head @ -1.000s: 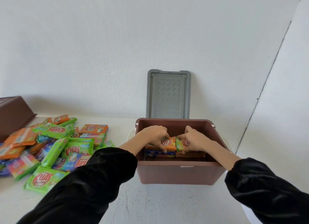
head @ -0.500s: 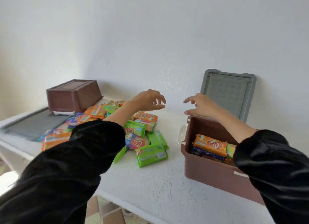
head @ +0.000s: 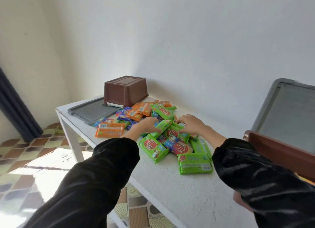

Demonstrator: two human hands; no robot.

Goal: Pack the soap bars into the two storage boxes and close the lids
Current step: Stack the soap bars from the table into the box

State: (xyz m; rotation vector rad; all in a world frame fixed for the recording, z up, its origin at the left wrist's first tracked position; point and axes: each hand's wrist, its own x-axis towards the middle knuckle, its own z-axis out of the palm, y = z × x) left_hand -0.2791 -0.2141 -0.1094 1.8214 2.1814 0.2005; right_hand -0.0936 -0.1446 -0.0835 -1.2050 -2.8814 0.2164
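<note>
A pile of wrapped soap bars, green, orange and blue, lies on the white table. My left hand reaches into the pile, its fingers closed round a green soap bar. My right hand rests just to its right, with fingertips curled over another green bar in the heap. At the right edge stands an open brown storage box, its inside hidden by my sleeve. Its grey lid stands upright against the wall. A second brown box sits upside down at the table's far end.
A flat grey lid lies beside the upturned box near the table's far left corner. The table's left edge drops to a tiled floor. A dark curtain hangs at the far left. The white wall runs behind the table.
Both hands left the open box, swung left over the table and came down onto the soap pile. The view turned left with them, so the open box now sits at the right edge.
</note>
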